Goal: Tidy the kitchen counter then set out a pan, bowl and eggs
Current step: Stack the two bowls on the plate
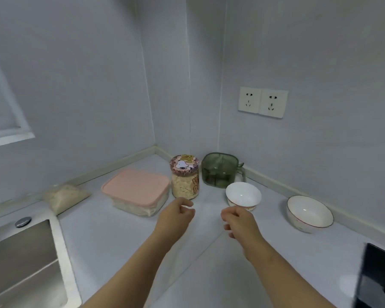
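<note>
fingers (187, 203) on both hands curl loosely, holding nothing; left hand (176, 216) and right hand (240, 223) hover mid-frame. behind: two bowls, small bowl (243, 194) and large bowl (309, 212); one jar (185, 177); one pink-lidded box (136, 188); one green container (219, 171).
</note>
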Action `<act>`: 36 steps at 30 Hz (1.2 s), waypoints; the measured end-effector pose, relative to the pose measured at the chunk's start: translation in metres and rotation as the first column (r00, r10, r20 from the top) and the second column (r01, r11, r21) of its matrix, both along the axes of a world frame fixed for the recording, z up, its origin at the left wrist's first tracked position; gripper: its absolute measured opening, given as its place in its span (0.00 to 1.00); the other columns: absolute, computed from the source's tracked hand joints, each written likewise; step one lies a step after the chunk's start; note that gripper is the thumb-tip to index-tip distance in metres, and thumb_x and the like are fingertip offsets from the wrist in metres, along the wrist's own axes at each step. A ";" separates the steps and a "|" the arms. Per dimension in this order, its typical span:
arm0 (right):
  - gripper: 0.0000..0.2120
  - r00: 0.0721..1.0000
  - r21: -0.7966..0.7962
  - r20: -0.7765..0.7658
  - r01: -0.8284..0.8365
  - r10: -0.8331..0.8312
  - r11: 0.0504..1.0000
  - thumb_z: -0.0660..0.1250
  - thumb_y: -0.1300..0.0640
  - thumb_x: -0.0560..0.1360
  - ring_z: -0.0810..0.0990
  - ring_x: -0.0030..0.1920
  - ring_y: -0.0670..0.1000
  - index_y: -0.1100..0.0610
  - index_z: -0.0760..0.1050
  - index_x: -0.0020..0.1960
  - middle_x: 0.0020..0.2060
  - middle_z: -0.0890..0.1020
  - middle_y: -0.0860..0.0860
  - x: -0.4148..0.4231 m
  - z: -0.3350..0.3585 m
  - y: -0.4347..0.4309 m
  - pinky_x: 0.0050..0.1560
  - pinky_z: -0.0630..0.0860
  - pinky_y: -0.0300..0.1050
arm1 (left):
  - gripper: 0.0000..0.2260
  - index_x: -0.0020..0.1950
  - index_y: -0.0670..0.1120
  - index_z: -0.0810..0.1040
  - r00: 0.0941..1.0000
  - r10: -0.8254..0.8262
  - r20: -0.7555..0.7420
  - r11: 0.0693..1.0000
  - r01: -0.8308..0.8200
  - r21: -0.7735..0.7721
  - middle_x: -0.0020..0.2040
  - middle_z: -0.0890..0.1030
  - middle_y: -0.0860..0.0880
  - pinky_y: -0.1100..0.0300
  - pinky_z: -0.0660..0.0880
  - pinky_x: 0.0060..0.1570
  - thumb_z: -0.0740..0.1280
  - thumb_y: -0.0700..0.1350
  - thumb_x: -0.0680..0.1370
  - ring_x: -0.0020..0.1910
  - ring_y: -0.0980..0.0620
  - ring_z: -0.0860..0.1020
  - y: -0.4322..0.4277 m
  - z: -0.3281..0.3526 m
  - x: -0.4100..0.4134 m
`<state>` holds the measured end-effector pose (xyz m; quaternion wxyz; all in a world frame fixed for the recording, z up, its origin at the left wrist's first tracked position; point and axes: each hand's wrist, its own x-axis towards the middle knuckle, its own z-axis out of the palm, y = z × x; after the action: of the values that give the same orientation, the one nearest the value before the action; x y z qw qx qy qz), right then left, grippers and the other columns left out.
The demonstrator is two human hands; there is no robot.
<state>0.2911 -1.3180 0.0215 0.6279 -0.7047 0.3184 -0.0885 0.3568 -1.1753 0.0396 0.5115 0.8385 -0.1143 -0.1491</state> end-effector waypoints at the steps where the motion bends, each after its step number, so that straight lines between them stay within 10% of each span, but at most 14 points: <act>1: 0.05 0.999 0.001 0.009 0.031 -0.031 1.000 0.61 0.60 0.76 0.75 0.46 0.51 0.56 0.75 0.51 0.42 0.75 0.49 0.008 -0.002 -0.008 0.48 0.72 0.43 | 0.07 0.55 0.48 0.75 1.000 -0.026 0.006 1.000 0.026 0.013 0.41 0.76 0.50 0.61 0.70 0.41 0.62 0.43 0.78 0.44 0.50 0.76 -0.009 -0.001 0.013; 10: 0.04 0.948 -0.011 0.017 0.319 -0.319 0.948 0.61 0.62 0.75 0.76 0.45 0.55 0.57 0.75 0.43 0.39 0.75 0.47 0.086 -0.017 -0.062 0.51 0.75 0.51 | 0.10 0.59 0.47 0.75 0.965 -0.262 0.019 0.964 0.261 0.061 0.48 0.79 0.49 0.65 0.69 0.33 0.62 0.43 0.78 0.42 0.54 0.75 -0.087 -0.018 0.122; 21: 0.07 0.833 0.007 -0.038 0.553 -0.552 0.833 0.61 0.62 0.76 0.73 0.41 0.53 0.54 0.71 0.40 0.38 0.75 0.50 0.055 -0.050 -0.114 0.41 0.69 0.42 | 0.24 0.72 0.45 0.60 0.888 -0.389 -0.243 0.904 0.419 0.085 0.66 0.70 0.42 0.48 0.73 0.59 0.63 0.42 0.78 0.63 0.41 0.72 -0.163 -0.068 0.124; 27: 0.08 0.715 0.208 -0.152 0.698 -0.683 0.685 0.57 0.54 0.80 0.74 0.35 0.53 0.59 0.69 0.51 0.41 0.75 0.54 0.021 -0.074 -0.124 0.35 0.71 0.44 | 0.21 0.71 0.47 0.59 0.849 -0.245 -0.469 0.965 0.260 -0.034 0.52 0.75 0.41 0.63 0.73 0.25 0.56 0.36 0.80 0.31 0.51 0.74 -0.187 -0.088 0.111; 36: 0.22 0.456 0.387 -0.189 0.849 -0.870 0.360 0.60 0.51 0.78 0.73 0.31 0.55 0.60 0.63 0.68 0.50 0.69 0.58 -0.004 -0.075 -0.168 0.31 0.74 0.45 | 0.12 0.62 0.44 0.68 0.858 -0.270 -0.437 0.947 0.318 0.038 0.56 0.73 0.40 0.65 0.75 0.23 0.56 0.36 0.79 0.38 0.49 0.74 -0.194 -0.087 0.109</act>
<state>0.2874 -1.4864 -0.0538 0.6339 -0.2750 0.6341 -0.3471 0.4662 -1.3696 -0.0471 0.4489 0.7847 -0.1181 -0.4109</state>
